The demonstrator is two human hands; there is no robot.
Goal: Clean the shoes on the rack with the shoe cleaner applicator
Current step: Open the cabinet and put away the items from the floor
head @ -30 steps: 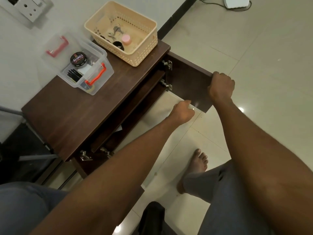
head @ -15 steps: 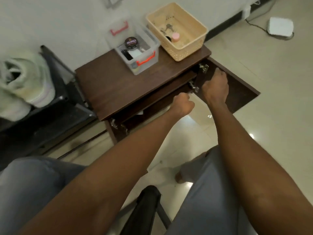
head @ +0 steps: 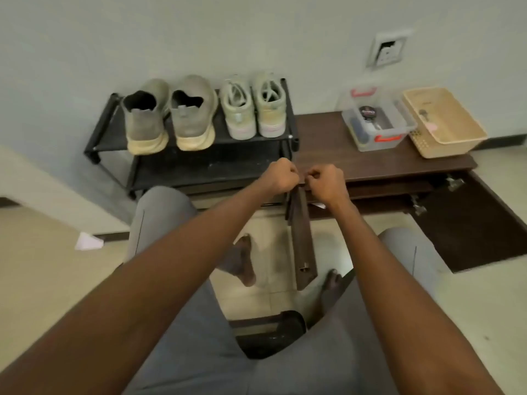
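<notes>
Both hands, left [head: 281, 176] and right [head: 326, 182], fists curled at the left door's [head: 302, 238] top edge, could pinch fingers swinging it; shoes [head: 205, 112] wait untouched on the rack [head: 199, 166].

The round tin's [head: 368, 113] label is perhaps lettered, too blurred to read.

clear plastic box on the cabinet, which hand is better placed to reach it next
Right, probably. The clear plastic box sits on the cabinet top to the right of both fists, and the right hand is nearer; the left hand would have to cross over.
</notes>
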